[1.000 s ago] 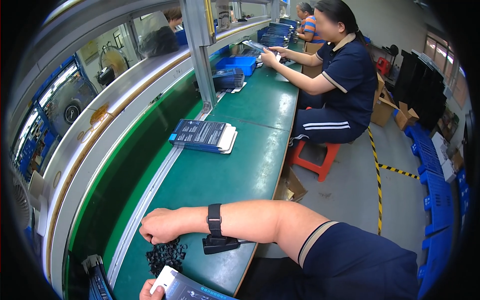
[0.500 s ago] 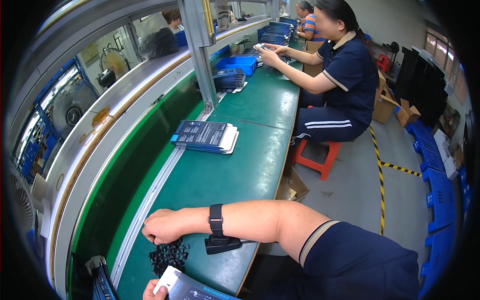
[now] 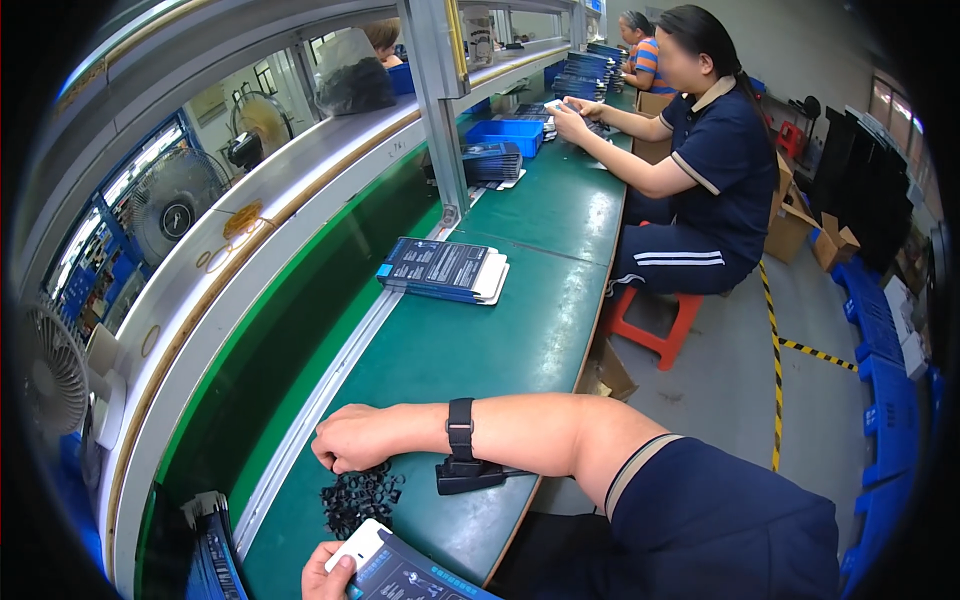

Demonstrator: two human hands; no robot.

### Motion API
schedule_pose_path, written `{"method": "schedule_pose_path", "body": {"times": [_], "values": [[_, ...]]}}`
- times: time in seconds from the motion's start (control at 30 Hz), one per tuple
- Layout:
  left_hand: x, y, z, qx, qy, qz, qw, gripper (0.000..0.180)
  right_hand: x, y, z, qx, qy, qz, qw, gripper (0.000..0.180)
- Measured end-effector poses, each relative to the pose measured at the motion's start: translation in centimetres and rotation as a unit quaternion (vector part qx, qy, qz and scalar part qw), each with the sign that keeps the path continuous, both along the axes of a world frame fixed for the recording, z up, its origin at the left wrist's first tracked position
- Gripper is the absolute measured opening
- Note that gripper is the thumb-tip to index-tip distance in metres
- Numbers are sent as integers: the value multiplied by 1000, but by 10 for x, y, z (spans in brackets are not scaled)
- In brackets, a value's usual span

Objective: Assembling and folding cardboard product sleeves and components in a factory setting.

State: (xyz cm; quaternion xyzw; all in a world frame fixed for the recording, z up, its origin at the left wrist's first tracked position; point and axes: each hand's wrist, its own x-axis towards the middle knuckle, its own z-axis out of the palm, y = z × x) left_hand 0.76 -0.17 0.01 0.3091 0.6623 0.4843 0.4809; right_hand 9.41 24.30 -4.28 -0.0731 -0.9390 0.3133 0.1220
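Observation:
In my left hand [image 3: 325,572], at the lower edge, is a flat blue-black printed carton [image 3: 415,575] with a white end flap; the thumb lies on the flap. My right hand [image 3: 352,438] reaches across the green worktable, its fingers curled downward at the far edge of a pile of small black ring-like pieces [image 3: 360,500]. Whatever its fingertips hold, if anything, is hidden. A black strap [image 3: 460,428] circles the right wrist, and a black device [image 3: 468,476] sits beneath it, close to the tabletop.
A stack of flat cartons [image 3: 445,268] lies farther along the table. More cartons [image 3: 212,550] stand at lower left beside the green conveyor belt [image 3: 270,335]. A metal post [image 3: 437,110] rises from the table edge. A co-worker [image 3: 715,150] sits at the far right on a red stool [image 3: 660,325].
The whole view has shifted, so the scene sits farther right in the picture. Both hands keep nearly the same places relative to the black pile and the carton.

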Motion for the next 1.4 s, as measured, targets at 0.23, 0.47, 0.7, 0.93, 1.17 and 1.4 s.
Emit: {"method": "schedule_pose_path", "body": {"times": [0.23, 0.47, 0.7, 0.93, 1.17, 1.4], "values": [[-3, 0, -6, 0, -10, 10, 1000, 13, 3, 0, 8, 11, -10, 2, 1000, 9], [-10, -3, -11, 32, 6, -4, 999, 14, 0, -2, 6, 21, 6, 7, 1000, 8], [-5, 0, -8, 9, -15, 15, 1000, 18, 1, -1, -1, -3, -2, -1, 1000, 9], [-20, 0, -18, -11, -26, -16, 999, 20, 1, 5, 0, -5, 29, 0, 1000, 9], [-18, -4, -17, 22, -28, -11, 999, 24, -5, -2, 1, 0, 12, 2, 1000, 8], [-22, -4, -18, 39, -13, -16, 999, 24, -4, 1, 2, 8, 5, 12, 1000, 8]]}}
